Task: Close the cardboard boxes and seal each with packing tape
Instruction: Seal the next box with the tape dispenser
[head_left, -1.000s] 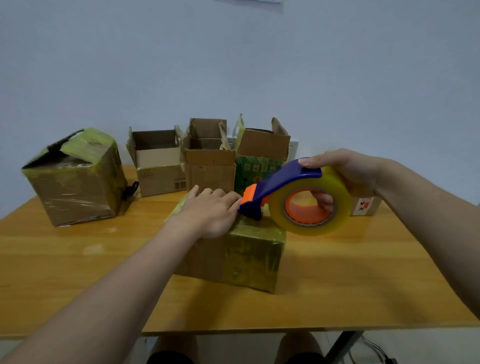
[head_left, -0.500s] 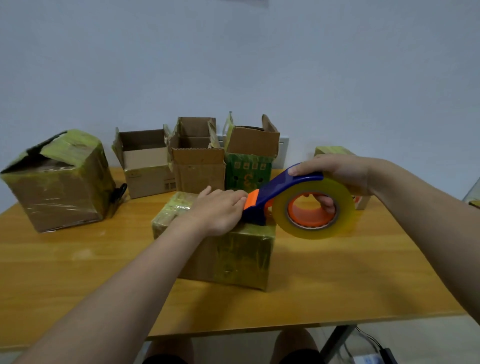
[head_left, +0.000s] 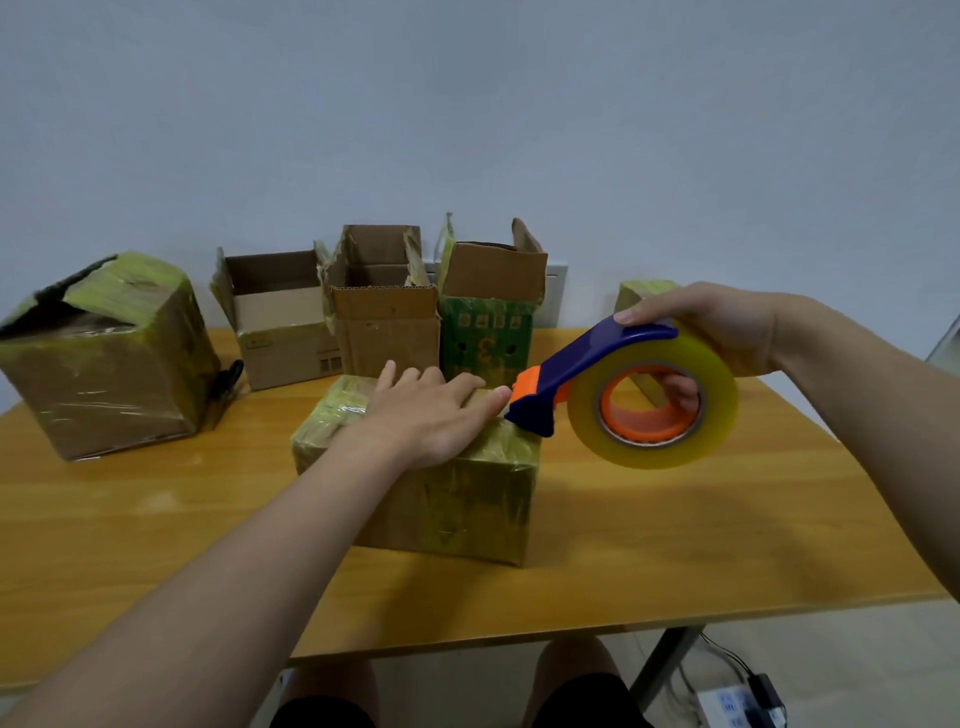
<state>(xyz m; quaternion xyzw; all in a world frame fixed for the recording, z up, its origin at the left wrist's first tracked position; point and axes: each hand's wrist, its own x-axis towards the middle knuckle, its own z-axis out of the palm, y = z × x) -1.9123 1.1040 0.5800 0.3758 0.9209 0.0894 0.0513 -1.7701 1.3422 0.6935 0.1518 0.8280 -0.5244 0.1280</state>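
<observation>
Cardboard box (head_left: 457, 499) sits mid-table (head_left: 675, 545) under the flat, open left hand (head_left: 426, 415); the right hand (head_left: 711, 327) grips the dispenser (head_left: 623, 389), its nose touching the box's top right edge.

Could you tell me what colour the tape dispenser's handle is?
Dark blue with an orange tip, on the tape dispenser; head view.

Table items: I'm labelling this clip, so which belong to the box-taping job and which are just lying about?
Job: tape dispenser, centre box, three open boxes, taped left box, small taped box.
Lying about: black clip, power strip.
</observation>
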